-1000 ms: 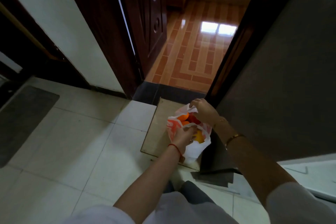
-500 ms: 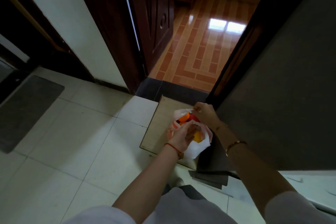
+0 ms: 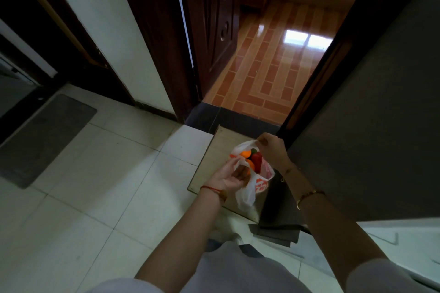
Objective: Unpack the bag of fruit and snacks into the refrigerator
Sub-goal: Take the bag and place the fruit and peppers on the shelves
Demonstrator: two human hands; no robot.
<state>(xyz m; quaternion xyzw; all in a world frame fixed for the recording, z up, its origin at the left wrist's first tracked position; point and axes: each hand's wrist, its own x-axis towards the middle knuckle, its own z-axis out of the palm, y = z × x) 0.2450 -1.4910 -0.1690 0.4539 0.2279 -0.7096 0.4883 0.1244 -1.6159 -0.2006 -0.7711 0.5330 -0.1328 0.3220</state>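
Holding the bag point(image 3: 247, 188) open is what both hands are busy with here. It's a thin white plastic carrier with orange print, sitting at about 5 o'clock from the middle of the view, low down near the floor. The right hand point(image 3: 272, 150) pinches the far rim at the bag's 12 o'clock and pulls it up and away, and the left hand point(image 3: 229, 177) has its fingers curled round the near rim at 8 o'clock, so the mouth gapes wide. My guess is that's just so the person can see and reach what's inside. You can make out an orange fruit point(image 3: 245, 154), something red point(image 3: 256, 160) beside it, and a bit of green behind; the rest is too small to call.

Nothing is out yet, so unpacking looks barely started.

Under the bag there's a tan flat board point(image 3: 212, 166) lying on the pale tiled floor point(image 3: 107, 185). At 3 o'clock stands a big grey panel point(image 3: 369, 138), probably the refrigerator's side or door, can't tell which. At 9 o'clock lies a dark floor mat point(image 3: 45, 140). At 12 o'clock an open dark wooden door point(image 3: 209, 31) leads to a room with glossy reddish tiles point(image 3: 273, 74).
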